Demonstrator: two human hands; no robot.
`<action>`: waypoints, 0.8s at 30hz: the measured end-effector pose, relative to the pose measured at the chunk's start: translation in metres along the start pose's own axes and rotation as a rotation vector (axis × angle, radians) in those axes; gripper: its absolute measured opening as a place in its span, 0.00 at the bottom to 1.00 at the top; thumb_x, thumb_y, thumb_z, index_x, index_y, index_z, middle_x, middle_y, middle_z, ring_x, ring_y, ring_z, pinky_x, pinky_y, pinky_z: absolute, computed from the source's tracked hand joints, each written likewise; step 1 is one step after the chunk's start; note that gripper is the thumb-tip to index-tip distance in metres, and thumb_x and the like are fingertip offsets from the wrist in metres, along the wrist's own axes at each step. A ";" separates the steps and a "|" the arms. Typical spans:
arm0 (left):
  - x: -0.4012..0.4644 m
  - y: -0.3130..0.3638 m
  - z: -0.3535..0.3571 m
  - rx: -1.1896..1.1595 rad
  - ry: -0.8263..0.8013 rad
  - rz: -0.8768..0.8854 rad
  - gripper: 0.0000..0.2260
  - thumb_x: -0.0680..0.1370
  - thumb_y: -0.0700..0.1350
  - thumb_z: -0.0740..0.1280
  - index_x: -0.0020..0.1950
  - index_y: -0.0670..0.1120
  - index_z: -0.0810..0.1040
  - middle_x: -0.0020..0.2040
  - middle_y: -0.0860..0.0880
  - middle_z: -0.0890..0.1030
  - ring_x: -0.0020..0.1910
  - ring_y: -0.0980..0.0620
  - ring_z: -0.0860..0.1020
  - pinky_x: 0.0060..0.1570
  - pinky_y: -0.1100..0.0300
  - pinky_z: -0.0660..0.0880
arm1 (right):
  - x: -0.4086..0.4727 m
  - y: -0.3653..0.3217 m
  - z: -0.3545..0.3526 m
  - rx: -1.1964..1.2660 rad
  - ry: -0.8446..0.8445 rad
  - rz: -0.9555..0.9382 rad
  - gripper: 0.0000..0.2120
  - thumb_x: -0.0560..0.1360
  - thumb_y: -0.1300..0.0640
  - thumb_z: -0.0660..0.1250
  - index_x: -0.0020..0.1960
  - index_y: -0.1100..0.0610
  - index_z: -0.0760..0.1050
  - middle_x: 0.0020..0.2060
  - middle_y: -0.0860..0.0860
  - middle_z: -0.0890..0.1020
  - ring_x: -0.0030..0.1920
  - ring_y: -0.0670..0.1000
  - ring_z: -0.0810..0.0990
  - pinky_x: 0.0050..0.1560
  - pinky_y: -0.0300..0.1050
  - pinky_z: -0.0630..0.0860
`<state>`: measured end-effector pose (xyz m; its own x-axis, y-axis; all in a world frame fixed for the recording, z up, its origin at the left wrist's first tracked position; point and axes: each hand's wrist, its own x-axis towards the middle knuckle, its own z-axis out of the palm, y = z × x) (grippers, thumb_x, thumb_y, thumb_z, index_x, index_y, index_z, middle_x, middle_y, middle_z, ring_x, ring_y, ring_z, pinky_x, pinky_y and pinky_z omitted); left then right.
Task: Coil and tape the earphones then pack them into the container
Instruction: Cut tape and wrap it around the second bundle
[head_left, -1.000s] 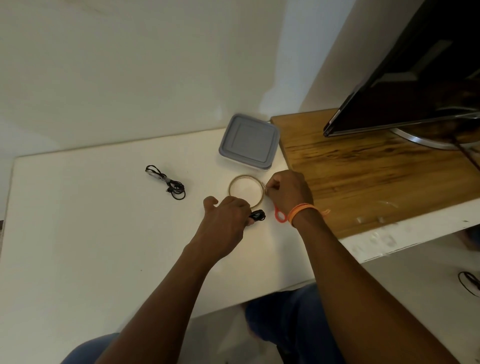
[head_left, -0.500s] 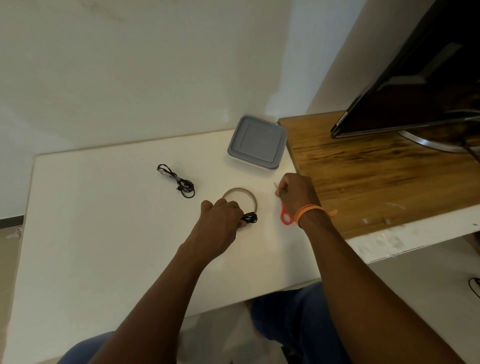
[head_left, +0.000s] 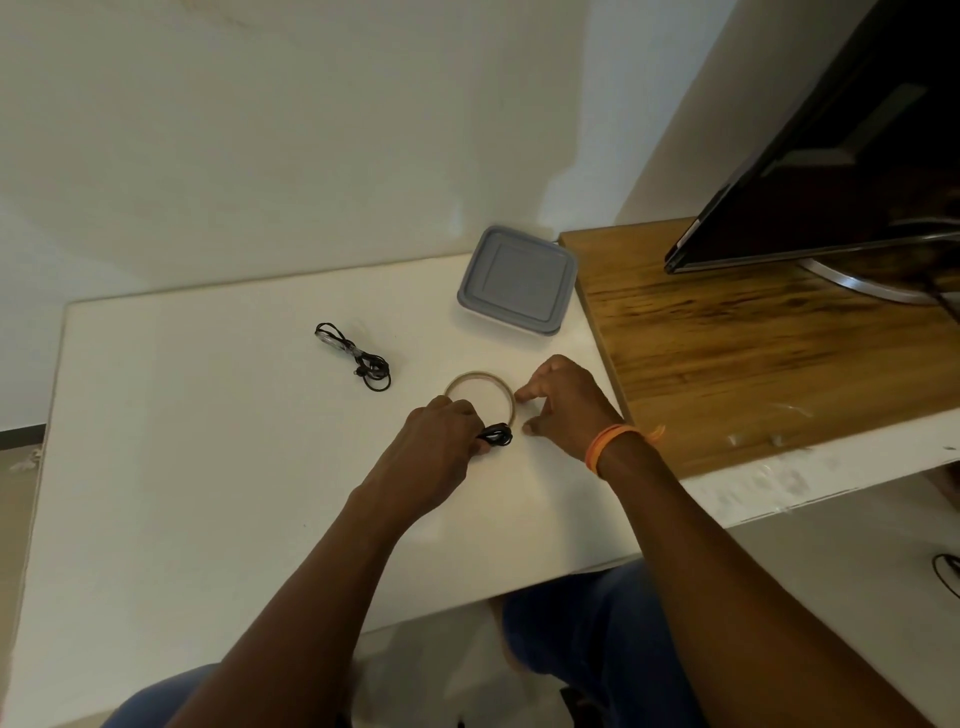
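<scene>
My left hand (head_left: 441, 452) grips a small coiled bundle of black earphones (head_left: 496, 435) just above the white table (head_left: 208, 467), at the near edge of the tape roll (head_left: 475, 376). The tape roll is a thin tan ring lying flat. My right hand (head_left: 563, 405) sits at the ring's right side, forefinger tip touching its rim and thumb spread apart below. A second black earphone bundle (head_left: 358, 358) lies loose on the table to the left. The container (head_left: 517, 280), square with a grey lid on, stands behind the roll.
A wooden desk top (head_left: 753, 364) adjoins the table on the right and carries a dark monitor (head_left: 831, 156) on a metal stand. A white wall runs along the back. My knees show below the table's front edge.
My right hand has moved left, back to the tape roll's rim, and now covers the orange loop seen beside it. My left hand holds the coiled earphones in nearly the same place.
</scene>
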<state>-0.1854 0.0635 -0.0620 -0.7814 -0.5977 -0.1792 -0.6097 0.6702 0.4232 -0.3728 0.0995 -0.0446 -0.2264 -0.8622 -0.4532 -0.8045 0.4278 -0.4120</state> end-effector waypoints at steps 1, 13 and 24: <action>0.000 0.000 0.000 -0.011 0.004 0.001 0.09 0.82 0.47 0.62 0.50 0.43 0.79 0.48 0.48 0.78 0.48 0.48 0.73 0.46 0.54 0.70 | 0.000 -0.001 0.001 0.027 0.018 0.013 0.20 0.68 0.60 0.77 0.60 0.58 0.80 0.60 0.54 0.76 0.58 0.57 0.78 0.62 0.47 0.74; -0.005 -0.001 -0.001 -0.055 0.016 0.002 0.09 0.82 0.46 0.62 0.49 0.43 0.78 0.49 0.48 0.77 0.50 0.48 0.72 0.46 0.57 0.69 | -0.003 0.001 0.005 0.019 0.174 -0.125 0.06 0.74 0.66 0.69 0.43 0.59 0.84 0.45 0.54 0.81 0.44 0.52 0.79 0.50 0.43 0.77; -0.038 -0.013 -0.025 -0.082 -0.006 0.013 0.09 0.82 0.46 0.63 0.49 0.43 0.79 0.48 0.48 0.78 0.50 0.48 0.74 0.51 0.52 0.72 | -0.012 -0.008 -0.023 -0.154 0.269 -0.240 0.07 0.72 0.68 0.71 0.43 0.58 0.81 0.48 0.53 0.80 0.45 0.52 0.78 0.46 0.47 0.79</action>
<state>-0.1444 0.0665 -0.0390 -0.7903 -0.5863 -0.1778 -0.5864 0.6398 0.4967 -0.3761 0.1001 -0.0172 -0.1409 -0.9820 -0.1261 -0.9206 0.1768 -0.3481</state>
